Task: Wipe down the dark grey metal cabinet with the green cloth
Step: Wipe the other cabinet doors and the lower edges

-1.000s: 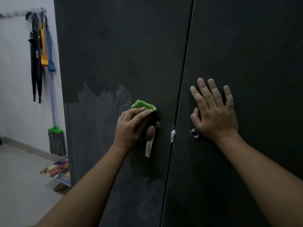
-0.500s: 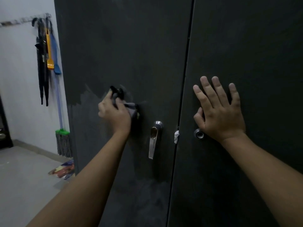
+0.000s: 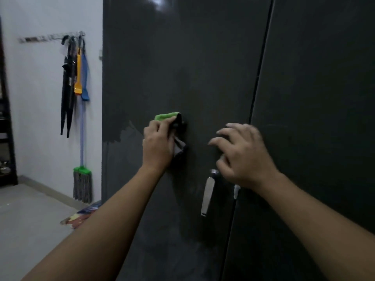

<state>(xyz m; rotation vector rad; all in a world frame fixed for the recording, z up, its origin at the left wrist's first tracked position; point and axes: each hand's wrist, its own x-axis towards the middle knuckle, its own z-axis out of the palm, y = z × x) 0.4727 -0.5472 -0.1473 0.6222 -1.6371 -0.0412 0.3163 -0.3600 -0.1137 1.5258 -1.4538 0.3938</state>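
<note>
The dark grey metal cabinet (image 3: pixel 203 67) fills most of the view, with two doors meeting at a vertical seam. My left hand (image 3: pixel 157 145) presses the bunched green cloth (image 3: pixel 166 116) against the left door, above and left of the silver lever handle (image 3: pixel 207 193). A grey fold of the cloth hangs below my fingers. My right hand (image 3: pixel 242 153) hovers blurred in front of the seam, just above the handle, fingers spread and curled, holding nothing. A wet streaked patch marks the left door at cloth height.
On the white wall to the left hang black, orange and blue tools (image 3: pixel 74 82) from a rail. A mop with a green head (image 3: pixel 82 185) stands by the cabinet's left edge. Colourful papers (image 3: pixel 81 217) lie on the grey floor at its base.
My left hand has swept the cloth to the right and the green side shows again. My right hand has lifted off the right door and moved left over the handle.
</note>
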